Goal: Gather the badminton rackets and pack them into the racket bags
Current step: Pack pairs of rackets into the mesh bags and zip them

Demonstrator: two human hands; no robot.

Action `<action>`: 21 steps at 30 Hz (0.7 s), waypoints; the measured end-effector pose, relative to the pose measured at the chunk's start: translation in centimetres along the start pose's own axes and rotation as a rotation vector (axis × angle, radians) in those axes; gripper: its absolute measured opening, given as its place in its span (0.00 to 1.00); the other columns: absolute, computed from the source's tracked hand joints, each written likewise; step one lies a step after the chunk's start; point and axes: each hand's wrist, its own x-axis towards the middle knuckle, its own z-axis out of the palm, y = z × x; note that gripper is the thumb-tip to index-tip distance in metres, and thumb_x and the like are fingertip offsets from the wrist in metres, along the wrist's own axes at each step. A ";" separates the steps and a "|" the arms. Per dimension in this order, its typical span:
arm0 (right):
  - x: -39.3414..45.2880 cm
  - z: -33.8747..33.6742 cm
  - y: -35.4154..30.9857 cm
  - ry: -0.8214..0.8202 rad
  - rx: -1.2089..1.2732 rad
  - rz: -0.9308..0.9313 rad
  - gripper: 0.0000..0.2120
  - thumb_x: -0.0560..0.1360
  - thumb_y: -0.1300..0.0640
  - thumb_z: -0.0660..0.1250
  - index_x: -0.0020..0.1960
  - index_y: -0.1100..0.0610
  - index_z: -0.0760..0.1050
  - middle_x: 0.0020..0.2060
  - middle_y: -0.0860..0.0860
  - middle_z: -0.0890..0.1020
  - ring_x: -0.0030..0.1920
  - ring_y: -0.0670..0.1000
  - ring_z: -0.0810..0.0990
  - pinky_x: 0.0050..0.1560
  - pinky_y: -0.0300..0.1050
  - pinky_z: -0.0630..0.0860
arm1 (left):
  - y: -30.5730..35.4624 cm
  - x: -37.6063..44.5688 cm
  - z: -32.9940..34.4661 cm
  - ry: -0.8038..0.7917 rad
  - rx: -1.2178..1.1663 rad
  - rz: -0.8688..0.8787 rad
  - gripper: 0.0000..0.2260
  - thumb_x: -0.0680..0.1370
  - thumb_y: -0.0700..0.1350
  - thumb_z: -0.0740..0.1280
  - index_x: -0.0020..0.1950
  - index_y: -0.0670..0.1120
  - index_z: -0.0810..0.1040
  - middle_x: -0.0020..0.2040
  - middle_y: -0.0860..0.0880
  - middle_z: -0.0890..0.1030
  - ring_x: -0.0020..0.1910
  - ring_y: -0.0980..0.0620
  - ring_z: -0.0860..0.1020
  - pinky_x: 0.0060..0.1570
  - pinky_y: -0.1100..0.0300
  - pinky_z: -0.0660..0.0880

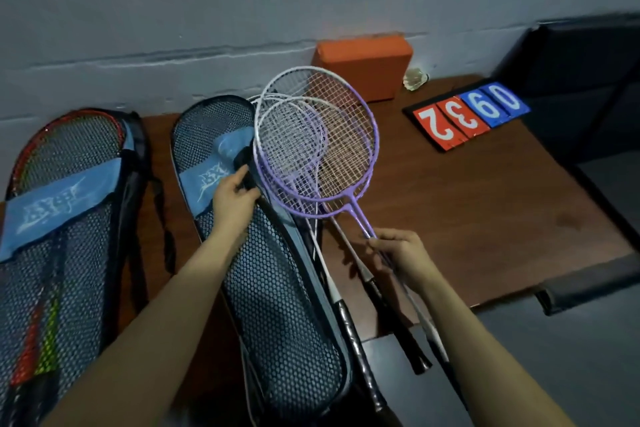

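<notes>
Beside the open bag (277,288), right hand (401,253) pinches purple racket (332,149) shafts.

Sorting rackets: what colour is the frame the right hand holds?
Purple and white frame, head view.

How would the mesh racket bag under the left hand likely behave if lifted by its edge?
The middle bag would probably sag, since its top is soft mesh and the left hand already folds back its edge. It looks light for its size, being mostly netting. The purple rackets, pinched by the right hand, could snag on it.
</notes>
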 end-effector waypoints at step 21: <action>-2.0 -1.4 1.1 -0.443 -0.188 0.271 0.15 0.78 0.62 0.61 0.64 0.54 0.72 0.42 0.59 0.84 0.34 0.56 0.84 0.28 0.42 0.79 | -1.0 -0.4 0.7 -0.136 0.288 0.123 0.30 0.73 0.33 0.65 0.73 0.48 0.63 0.71 0.47 0.65 0.69 0.50 0.65 0.70 0.53 0.62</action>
